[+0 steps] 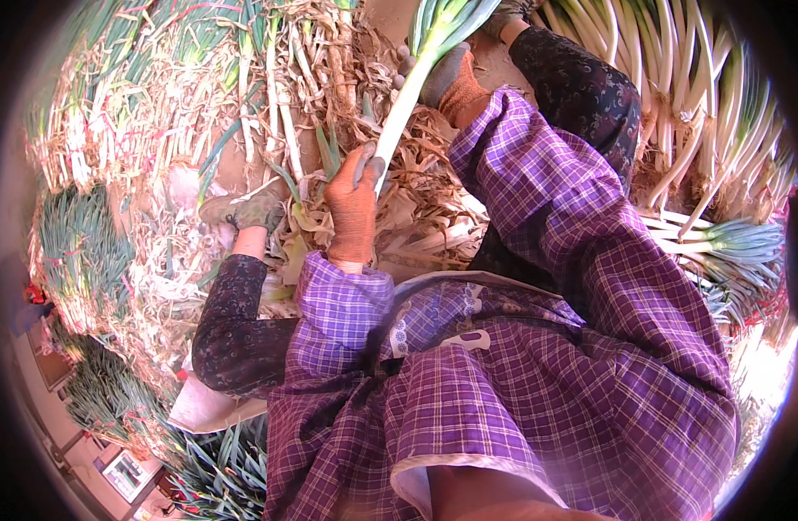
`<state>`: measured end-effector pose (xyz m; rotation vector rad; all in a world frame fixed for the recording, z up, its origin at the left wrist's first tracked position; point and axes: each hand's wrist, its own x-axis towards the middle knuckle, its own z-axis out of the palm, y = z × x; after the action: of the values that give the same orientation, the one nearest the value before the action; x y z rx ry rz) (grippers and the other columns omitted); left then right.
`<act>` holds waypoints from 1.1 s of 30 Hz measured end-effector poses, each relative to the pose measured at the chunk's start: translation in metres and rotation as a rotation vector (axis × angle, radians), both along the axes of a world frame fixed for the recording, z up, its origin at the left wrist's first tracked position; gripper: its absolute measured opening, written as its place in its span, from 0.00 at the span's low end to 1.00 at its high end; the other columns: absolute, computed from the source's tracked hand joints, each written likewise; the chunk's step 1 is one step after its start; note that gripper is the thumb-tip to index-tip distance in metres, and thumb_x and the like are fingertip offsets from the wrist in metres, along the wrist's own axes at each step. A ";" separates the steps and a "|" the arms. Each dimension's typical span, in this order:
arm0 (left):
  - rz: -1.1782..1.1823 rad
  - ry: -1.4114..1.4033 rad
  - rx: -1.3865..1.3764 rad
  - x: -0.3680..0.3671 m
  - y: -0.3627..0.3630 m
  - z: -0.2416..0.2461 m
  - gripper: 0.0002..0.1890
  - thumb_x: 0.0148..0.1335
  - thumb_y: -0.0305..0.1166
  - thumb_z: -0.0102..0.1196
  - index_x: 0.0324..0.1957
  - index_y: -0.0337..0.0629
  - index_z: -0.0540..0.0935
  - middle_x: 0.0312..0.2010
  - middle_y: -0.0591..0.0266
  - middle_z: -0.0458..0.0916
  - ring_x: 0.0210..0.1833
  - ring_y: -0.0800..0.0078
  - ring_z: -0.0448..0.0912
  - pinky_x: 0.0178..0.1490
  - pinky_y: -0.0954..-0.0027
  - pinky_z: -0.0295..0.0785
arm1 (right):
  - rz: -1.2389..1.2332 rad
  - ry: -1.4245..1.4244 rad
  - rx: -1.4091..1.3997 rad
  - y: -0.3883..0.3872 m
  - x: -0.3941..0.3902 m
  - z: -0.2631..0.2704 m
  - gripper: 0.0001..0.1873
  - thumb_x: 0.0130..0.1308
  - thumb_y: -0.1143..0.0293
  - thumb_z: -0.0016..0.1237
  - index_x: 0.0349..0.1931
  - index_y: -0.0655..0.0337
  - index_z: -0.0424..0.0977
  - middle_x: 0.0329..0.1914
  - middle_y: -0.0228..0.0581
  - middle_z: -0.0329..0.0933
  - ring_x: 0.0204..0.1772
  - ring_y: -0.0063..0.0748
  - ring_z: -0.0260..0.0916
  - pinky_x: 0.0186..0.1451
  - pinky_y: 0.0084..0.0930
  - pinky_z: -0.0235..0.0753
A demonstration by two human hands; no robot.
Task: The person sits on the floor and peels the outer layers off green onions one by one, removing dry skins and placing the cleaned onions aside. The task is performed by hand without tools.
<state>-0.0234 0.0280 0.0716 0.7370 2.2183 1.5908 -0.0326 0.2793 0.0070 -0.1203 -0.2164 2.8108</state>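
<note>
A thick green onion with a white stalk and green leaves slants up to the right before me. My left hand, in an orange knitted glove with grey-coated fingers, is closed around the lower end of its white stalk. Higher up, my right hand, gloved alike, is at the stalk just below the leaves; its fingers are partly hidden behind the onion. Below both hands lies a heap of dry, stripped onion leaves.
Rows of green onions cover the ground at the upper left, with tied bundles below them. Long white-stalked onions lie at the upper right, near another bunch. My shoe rests among the scraps at left.
</note>
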 end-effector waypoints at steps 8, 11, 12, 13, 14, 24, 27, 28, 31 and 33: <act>0.097 -0.292 0.043 -0.006 -0.017 0.013 0.21 0.67 0.33 0.56 0.60 0.36 0.73 0.56 0.53 0.77 0.54 0.65 0.77 0.56 0.70 0.72 | 0.032 0.114 0.178 -0.005 -0.018 0.035 0.41 0.61 0.25 0.26 0.55 0.52 0.66 0.39 0.45 0.74 0.27 0.37 0.70 0.36 0.53 0.78; 0.013 -0.067 -0.175 0.006 -0.001 0.019 0.28 0.66 0.40 0.57 0.63 0.39 0.67 0.54 0.51 0.76 0.51 0.62 0.79 0.48 0.65 0.76 | 0.031 0.202 0.174 -0.022 -0.021 0.041 0.43 0.60 0.23 0.25 0.57 0.50 0.65 0.42 0.44 0.75 0.29 0.36 0.71 0.37 0.49 0.78; 0.058 0.233 -0.332 0.004 0.006 0.017 0.26 0.66 0.41 0.58 0.61 0.39 0.70 0.48 0.51 0.78 0.45 0.63 0.80 0.43 0.65 0.75 | -0.016 0.005 0.266 -0.025 -0.020 0.038 0.44 0.57 0.21 0.26 0.57 0.48 0.65 0.44 0.42 0.75 0.30 0.34 0.72 0.38 0.45 0.79; 0.117 0.585 -0.442 0.005 0.012 0.012 0.25 0.65 0.41 0.58 0.59 0.39 0.73 0.43 0.51 0.80 0.40 0.65 0.80 0.37 0.65 0.74 | -0.028 -0.113 0.329 -0.028 -0.018 0.034 0.45 0.55 0.18 0.26 0.56 0.46 0.66 0.46 0.40 0.75 0.31 0.32 0.72 0.40 0.41 0.80; 0.120 0.324 -0.382 0.004 0.012 0.006 0.24 0.65 0.42 0.59 0.57 0.38 0.74 0.40 0.54 0.81 0.36 0.66 0.79 0.34 0.65 0.73 | -0.051 -0.153 0.305 -0.030 -0.015 0.028 0.44 0.55 0.19 0.27 0.56 0.46 0.66 0.45 0.39 0.76 0.31 0.32 0.72 0.39 0.42 0.80; 0.125 -0.983 0.395 -0.028 -0.022 -0.046 0.25 0.64 0.44 0.60 0.53 0.33 0.77 0.31 0.65 0.82 0.29 0.78 0.80 0.29 0.78 0.77 | 0.316 0.401 -0.075 -0.037 -0.013 -0.027 0.42 0.56 0.21 0.34 0.52 0.48 0.71 0.40 0.33 0.74 0.36 0.35 0.75 0.46 0.52 0.75; 0.186 -0.843 -0.026 -0.024 -0.016 -0.024 0.23 0.64 0.45 0.60 0.53 0.38 0.79 0.35 0.65 0.82 0.36 0.79 0.80 0.35 0.78 0.76 | 0.339 0.250 -0.093 -0.032 -0.016 -0.019 0.44 0.52 0.18 0.33 0.52 0.48 0.72 0.39 0.32 0.75 0.36 0.36 0.75 0.47 0.54 0.76; 0.122 -0.620 -0.108 -0.019 -0.011 -0.016 0.22 0.68 0.49 0.53 0.56 0.45 0.78 0.38 0.62 0.82 0.37 0.76 0.81 0.41 0.73 0.76 | 0.319 0.187 -0.026 -0.033 -0.015 -0.015 0.38 0.60 0.29 0.34 0.53 0.53 0.72 0.42 0.36 0.77 0.36 0.36 0.77 0.48 0.52 0.75; -0.005 -0.067 -0.223 -0.009 0.007 0.003 0.19 0.67 0.43 0.56 0.54 0.41 0.77 0.30 0.64 0.80 0.33 0.74 0.77 0.38 0.67 0.74 | 0.304 0.151 -0.014 -0.035 -0.010 0.000 0.32 0.68 0.39 0.37 0.53 0.60 0.73 0.44 0.44 0.79 0.43 0.46 0.78 0.56 0.55 0.74; 0.102 -0.241 -0.140 -0.002 0.013 0.008 0.14 0.67 0.32 0.56 0.50 0.35 0.77 0.34 0.61 0.81 0.35 0.74 0.76 0.38 0.67 0.73 | 0.194 0.009 -0.057 -0.040 -0.004 0.010 0.34 0.67 0.37 0.37 0.56 0.60 0.70 0.49 0.48 0.77 0.50 0.51 0.75 0.59 0.59 0.71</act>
<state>-0.0253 0.0405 0.0799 0.3777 2.1910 1.4650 -0.0369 0.2396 0.0165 -0.1051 -0.1529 3.0106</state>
